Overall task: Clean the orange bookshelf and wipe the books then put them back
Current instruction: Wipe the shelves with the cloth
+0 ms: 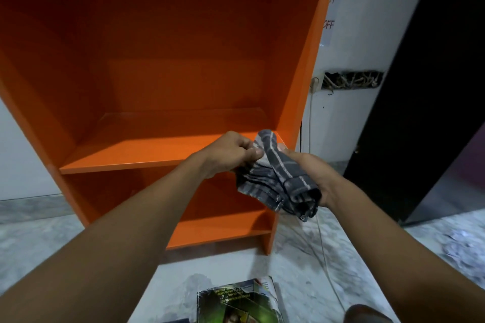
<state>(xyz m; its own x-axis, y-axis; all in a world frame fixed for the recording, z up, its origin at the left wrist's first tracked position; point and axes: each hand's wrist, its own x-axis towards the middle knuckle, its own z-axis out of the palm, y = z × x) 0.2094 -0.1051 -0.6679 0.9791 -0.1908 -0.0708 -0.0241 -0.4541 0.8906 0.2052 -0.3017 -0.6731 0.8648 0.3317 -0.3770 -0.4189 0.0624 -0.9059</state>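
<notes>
Head camera, looking down: a person holds a bunched grey cloth (278,181) with pale stripes in both hands in front of the orange bookshelf (147,149), at the right end of its middle board. The left hand (231,151) pinches the cloth's upper edge between thumb and curled fingers. The right hand (316,178) cups the lower folds from beneath, fingers wrapped around the bundle. The hands sit close together, joined only by the fabric, the left slightly higher and nearer the shelf. The cloth's long axis runs on a slant from upper left, by the board's front corner, to lower right, where loose ends hang below the right palm. Whether the cloth touches the board cannot be told. The bookshelf stands upright on a mottled grey floor (39,238) against a white wall (354,34), its boards running level from left to right. A book (238,304) lies flat on the floor at the lower edge of the view, well below the hands and between the forearms, cover up, its lettering upside down from this angle. A thin pale cable (324,252) trails over the floor to the right of the shelf.
</notes>
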